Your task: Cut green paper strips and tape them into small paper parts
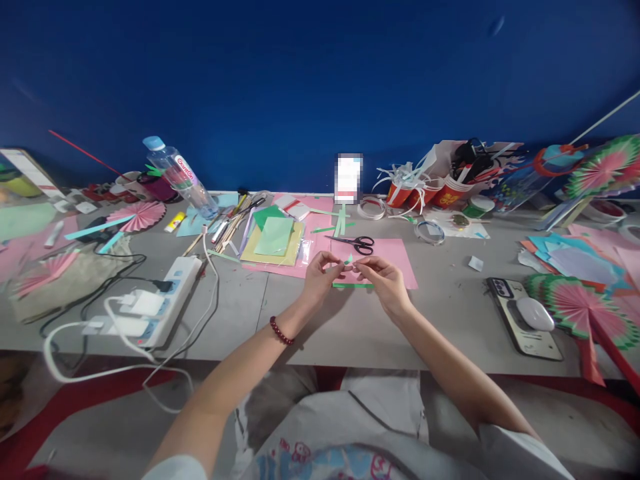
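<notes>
Over a pink sheet of paper (400, 260), my left hand (321, 272) and my right hand (386, 280) are close together with pinched fingers. A tiny piece of light green paper (349, 259) shows between the fingertips; its far end seems to reach my right fingers, though the detail is too small to be sure. Black-handled scissors (364, 245) lie just beyond my hands, blades pointing left. Below my fingers a green paper strip (350, 286) runs along the pink sheet's near edge.
To the left are stacked coloured papers (273, 237), a tilted bottle (183, 177) and a power strip (173, 300) with loose cables. Red paper cups (447, 195) and a tape roll (429, 232) stand at the back right. A phone (525, 320) bearing a white case lies right.
</notes>
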A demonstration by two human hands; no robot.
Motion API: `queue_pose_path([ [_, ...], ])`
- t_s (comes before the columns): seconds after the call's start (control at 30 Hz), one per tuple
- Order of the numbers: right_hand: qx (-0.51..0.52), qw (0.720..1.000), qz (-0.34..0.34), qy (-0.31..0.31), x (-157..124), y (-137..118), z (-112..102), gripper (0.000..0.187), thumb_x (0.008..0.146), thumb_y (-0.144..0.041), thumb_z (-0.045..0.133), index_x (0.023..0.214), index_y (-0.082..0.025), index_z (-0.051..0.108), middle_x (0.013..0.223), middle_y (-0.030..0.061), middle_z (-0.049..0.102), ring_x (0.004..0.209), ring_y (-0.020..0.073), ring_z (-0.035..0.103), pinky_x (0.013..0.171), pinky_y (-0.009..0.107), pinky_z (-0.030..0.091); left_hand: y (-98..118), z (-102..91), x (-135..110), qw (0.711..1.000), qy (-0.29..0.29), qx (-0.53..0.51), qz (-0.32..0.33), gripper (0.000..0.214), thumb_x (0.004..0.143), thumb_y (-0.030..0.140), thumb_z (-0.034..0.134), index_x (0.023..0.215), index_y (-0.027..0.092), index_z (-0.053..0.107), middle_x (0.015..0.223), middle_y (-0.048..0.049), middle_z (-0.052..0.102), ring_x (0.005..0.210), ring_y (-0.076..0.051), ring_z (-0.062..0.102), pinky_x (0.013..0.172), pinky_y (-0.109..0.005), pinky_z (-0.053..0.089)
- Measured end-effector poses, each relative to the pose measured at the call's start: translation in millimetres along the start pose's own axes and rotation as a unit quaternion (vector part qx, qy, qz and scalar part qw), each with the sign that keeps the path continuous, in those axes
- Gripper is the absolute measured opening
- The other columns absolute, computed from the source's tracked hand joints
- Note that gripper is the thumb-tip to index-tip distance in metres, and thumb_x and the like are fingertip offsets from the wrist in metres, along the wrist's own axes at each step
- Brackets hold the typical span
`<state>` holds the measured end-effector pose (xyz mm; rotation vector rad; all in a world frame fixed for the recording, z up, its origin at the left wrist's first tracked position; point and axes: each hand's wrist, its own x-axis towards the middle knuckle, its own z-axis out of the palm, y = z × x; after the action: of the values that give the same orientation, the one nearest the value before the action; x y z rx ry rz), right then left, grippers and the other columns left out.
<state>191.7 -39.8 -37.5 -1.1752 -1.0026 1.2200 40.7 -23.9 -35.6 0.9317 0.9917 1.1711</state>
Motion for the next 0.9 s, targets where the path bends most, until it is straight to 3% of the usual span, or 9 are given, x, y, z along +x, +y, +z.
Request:
queue_pose_path([
  [0.2,-0.024,1.0,0.014,-0.003,0.8,0.4,2.4,0.026,0.065,-0.04,0.077,0.077,-0.018,0.068,0.075,0.0023,0.068,0.063,0.0127,0.059,0.059,0.027,0.049,-6.3,-1.8,2.0,0.999,-0.015,0.033,0.015,0.032,0.069,0.035,0.076,0.086,0.019,0.055,0.084,-0.0002,0.062,0.071,-0.015,0.068,0.065,-0.026,0.052],
  [0.4,-0.038,0.999,-0.011,0.002,4.5,7.1,-2.2,0.032,0.067,-0.038,0.075,0.091,-0.02,0.063,0.076,0.0007,0.064,0.068,0.0145,0.064,0.063,0.028,0.052,-14.2,-4.3,4.3,0.997,-0.056,0.038,0.03,0.037,0.072,0.035,0.074,0.103,0.018,0.062,0.09,-0.0072,0.072,0.077,-0.017,0.069,0.073,-0.031,0.053],
  [0.63,-0.096,0.994,-0.056,-0.008,4.9,11.3,-2.9,0.024,0.072,-0.028,0.069,0.093,-0.021,0.061,0.074,-0.001,0.061,0.068,0.013,0.061,0.063,0.026,0.049,-8.7,-0.2,-0.4,0.999,-0.016,0.009,-0.043,0.041,0.066,0.036,0.079,0.1,0.017,0.066,0.087,-0.0091,0.074,0.084,-0.021,0.07,0.08,-0.037,0.053],
  [0.9,-0.131,0.989,-0.075,0.004,4.0,9.1,-1.5,0.023,0.073,-0.03,0.066,0.093,-0.02,0.061,0.076,0.0011,0.061,0.071,0.0141,0.06,0.066,0.028,0.051,-5.4,1.2,-0.4,0.998,-0.016,0.021,-0.06,0.033,0.067,0.032,0.078,0.093,0.015,0.07,0.085,-0.0099,0.074,0.086,-0.022,0.07,0.082,-0.038,0.054],
])
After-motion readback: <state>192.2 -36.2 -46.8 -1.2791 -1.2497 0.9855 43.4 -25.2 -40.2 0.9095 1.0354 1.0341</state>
